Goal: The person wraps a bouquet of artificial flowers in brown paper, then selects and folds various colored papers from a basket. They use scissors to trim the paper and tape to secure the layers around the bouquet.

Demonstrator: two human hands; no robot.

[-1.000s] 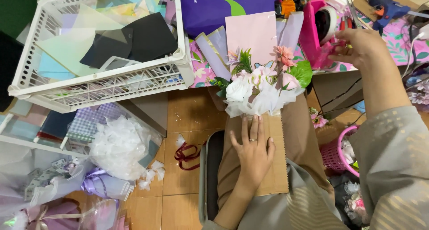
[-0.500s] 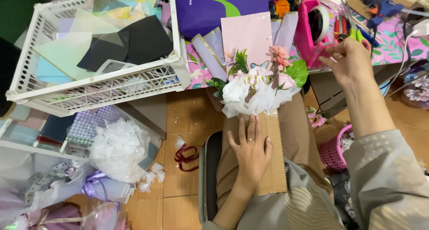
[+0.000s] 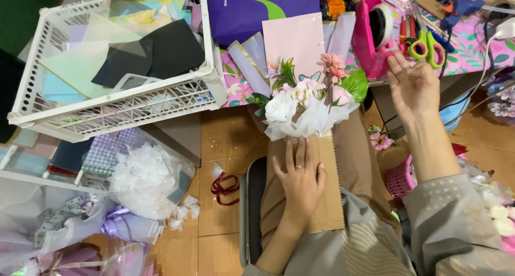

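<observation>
Two hands are busy; the left hand (image 3: 300, 177) lies flat and open on the brown cardboard (image 3: 332, 201), pressing the flower bunch (image 3: 308, 107) down on the lap; keep it still; the right hand (image 3: 416, 85), fingers loose and empty, is by the pink tape holder (image 3: 375, 34); pull tape slowly.

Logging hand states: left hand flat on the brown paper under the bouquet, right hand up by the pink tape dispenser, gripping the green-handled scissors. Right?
Not quite. In the head view the right hand is open and empty beside the pink tape dispenser; the green-handled scissors lie on the table beyond its fingertips, ungripped. The left hand does rest flat on the brown paper under the bouquet.
</observation>
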